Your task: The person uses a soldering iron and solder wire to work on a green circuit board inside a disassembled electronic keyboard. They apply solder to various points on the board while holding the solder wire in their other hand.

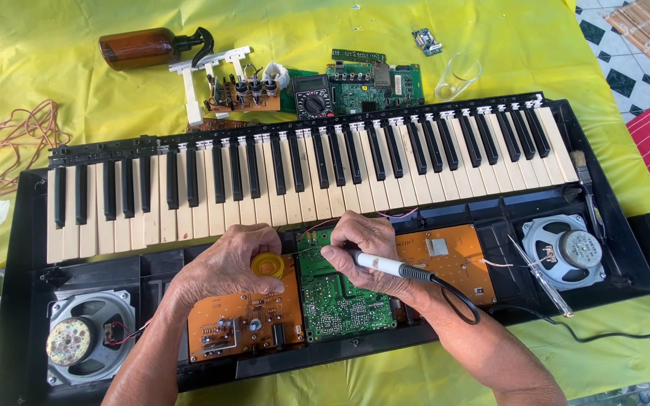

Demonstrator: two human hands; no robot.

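Soldering iron (385, 265) sat in my right hand (366, 248), grip clenched pen-style on its white handle so the tip could angle down onto the green circuit board (332, 289) in the opened keyboard (302, 180) on the yellow-covered worktop (54, 83). My left hand (227, 267) had its grip closed on a small yellow spool (268, 265), probably solder, held close over the orange board (246, 323) to feed the joint. Couldn't see the iron's tip or the joint, since my fingers hid both.
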